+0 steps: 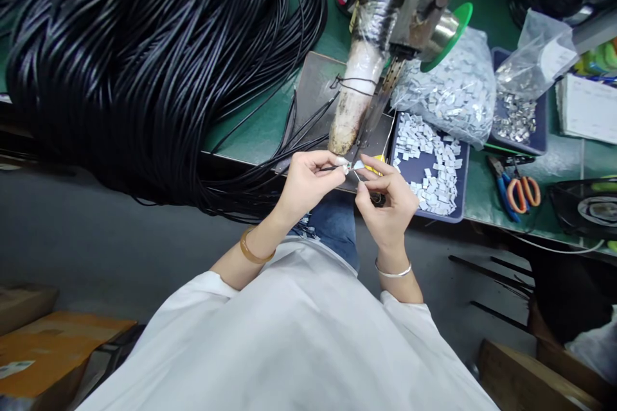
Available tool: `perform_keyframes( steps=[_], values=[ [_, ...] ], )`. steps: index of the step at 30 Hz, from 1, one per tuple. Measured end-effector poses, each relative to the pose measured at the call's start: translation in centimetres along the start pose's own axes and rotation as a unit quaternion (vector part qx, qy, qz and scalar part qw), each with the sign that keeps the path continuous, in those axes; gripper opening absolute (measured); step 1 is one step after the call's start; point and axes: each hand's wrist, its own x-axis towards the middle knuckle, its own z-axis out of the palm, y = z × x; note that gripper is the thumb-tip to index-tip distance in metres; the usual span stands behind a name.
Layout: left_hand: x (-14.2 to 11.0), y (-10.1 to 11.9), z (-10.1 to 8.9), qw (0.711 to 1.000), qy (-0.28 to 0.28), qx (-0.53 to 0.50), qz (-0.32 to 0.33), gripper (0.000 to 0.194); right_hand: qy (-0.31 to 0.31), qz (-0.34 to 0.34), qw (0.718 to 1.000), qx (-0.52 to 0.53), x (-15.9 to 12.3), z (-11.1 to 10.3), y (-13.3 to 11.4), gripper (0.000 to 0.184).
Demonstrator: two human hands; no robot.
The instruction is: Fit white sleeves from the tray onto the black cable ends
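In the middle, at the table's front edge, both hands meet under the tip of a wrapped hose. My left hand (pixel 313 181) is closed in a pinch on the end of a black cable (pixel 330 169), with a small whitish-metal bit showing at its fingertips. Close against it, the fingers of my right hand (pixel 389 198) are bent around a small pale-blue tab (pixel 358 165). A thin pale strand runs from there toward the right thumb. The exact contact between tab, strand and cable end is too small to make out.
A large bundle of black cables (pixel 159 77) fills the left. Over the work plate (pixel 313 80) hang the hose (pixel 361 70) and a solder spool (pixel 446 35). At right stand a tray (pixel 465 186) of pale tabs, a stuffed bag (pixel 448 90), a metal-parts bin (pixel 540 122), pliers (pixel 504 186) and scissors (pixel 523 192).
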Motion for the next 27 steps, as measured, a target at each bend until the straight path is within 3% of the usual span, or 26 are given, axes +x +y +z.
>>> perform_keyframes(
  steps=[27],
  values=[
    [-0.61,0.26,0.41,1.0,0.004,0.029,0.003,0.005,0.029,-0.035,0.994,-0.096,0.75,0.27,-0.47,0.01]
  ],
)
